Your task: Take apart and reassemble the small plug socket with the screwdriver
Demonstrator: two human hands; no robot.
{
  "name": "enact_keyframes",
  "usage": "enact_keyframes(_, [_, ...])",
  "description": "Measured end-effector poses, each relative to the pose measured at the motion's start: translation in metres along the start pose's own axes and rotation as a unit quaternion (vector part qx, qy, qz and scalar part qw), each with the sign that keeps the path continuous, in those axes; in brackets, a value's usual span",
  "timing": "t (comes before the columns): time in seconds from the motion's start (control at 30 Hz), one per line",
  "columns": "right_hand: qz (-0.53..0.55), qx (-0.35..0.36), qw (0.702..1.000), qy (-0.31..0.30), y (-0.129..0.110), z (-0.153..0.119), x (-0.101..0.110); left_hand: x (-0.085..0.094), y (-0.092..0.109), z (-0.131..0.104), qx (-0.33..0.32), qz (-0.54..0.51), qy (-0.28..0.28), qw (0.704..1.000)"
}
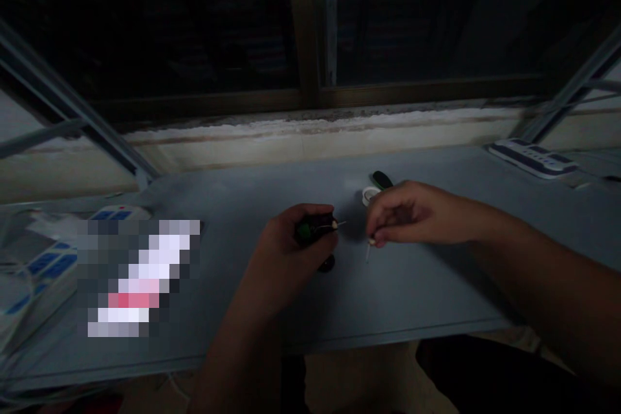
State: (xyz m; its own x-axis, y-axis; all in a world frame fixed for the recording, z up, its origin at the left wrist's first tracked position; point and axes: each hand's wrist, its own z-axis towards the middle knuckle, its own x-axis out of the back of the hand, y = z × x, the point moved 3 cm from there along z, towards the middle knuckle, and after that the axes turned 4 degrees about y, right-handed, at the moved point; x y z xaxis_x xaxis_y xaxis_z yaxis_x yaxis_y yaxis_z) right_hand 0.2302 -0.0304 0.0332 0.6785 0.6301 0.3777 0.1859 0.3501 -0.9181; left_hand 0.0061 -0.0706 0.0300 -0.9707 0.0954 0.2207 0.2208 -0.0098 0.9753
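My left hand [291, 252] is closed around a small dark object with a green part [305, 230]. From the object's right end a pale tip with a thin pin [335, 224] points to the right. Just below those fingers a black round piece [328, 263] shows; whether it belongs to the held object I cannot tell. To the right, my right hand [400, 213] pinches a small pale piece with a thin pin [370, 244] that points down, apart from the left hand. Behind the right fingers lie a white ring-shaped item [369, 195] and a dark green handle [382, 180], both partly hidden.
A blurred-out phone-like screen [145, 278] lies on the grey table [388, 310] at the left. Beyond it are white power strips with blue sockets [53, 262] and cables. Another power strip [533, 158] sits at the back right. Metal frame legs [97, 123] flank the window.
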Motion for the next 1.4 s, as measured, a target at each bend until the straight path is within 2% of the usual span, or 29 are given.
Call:
enact_keyframes(0.1, [0.127,0.038,0.985,0.110,0.001,0.005,0.004,-0.004,0.002,-0.002,0.012,-0.019,-0.025,0.999])
enact_keyframes(0.17, [0.139,0.064,0.973,0.174,0.000,0.008,-0.001,-0.007,0.003,-0.003,0.007,-0.031,-0.046,0.998])
enact_keyframes(0.27, [0.102,0.081,0.967,0.220,-0.002,0.012,-0.014,-0.009,0.003,-0.003,-0.003,-0.048,-0.066,0.997])
enact_keyframes(0.37, [0.070,0.087,0.970,0.217,-0.004,0.012,-0.021,-0.011,0.003,-0.002,0.000,-0.077,-0.074,0.994])
enact_keyframes(0.47, [0.059,0.085,0.972,0.209,-0.004,0.012,-0.020,-0.012,0.002,-0.003,0.019,-0.101,-0.075,0.992])
enact_keyframes(0.73, [0.046,0.089,0.974,0.203,-0.002,0.012,-0.017,-0.012,-0.004,0.000,0.044,-0.172,-0.044,0.983])
enact_keyframes(1.23, [0.014,0.110,0.974,0.199,-0.004,0.010,-0.022,-0.014,0.001,0.000,0.016,-0.120,-0.012,0.993])
enact_keyframes(1.4, [-0.072,0.150,0.966,0.197,-0.009,0.008,-0.019,-0.015,0.003,0.000,0.025,-0.110,-0.015,0.994])
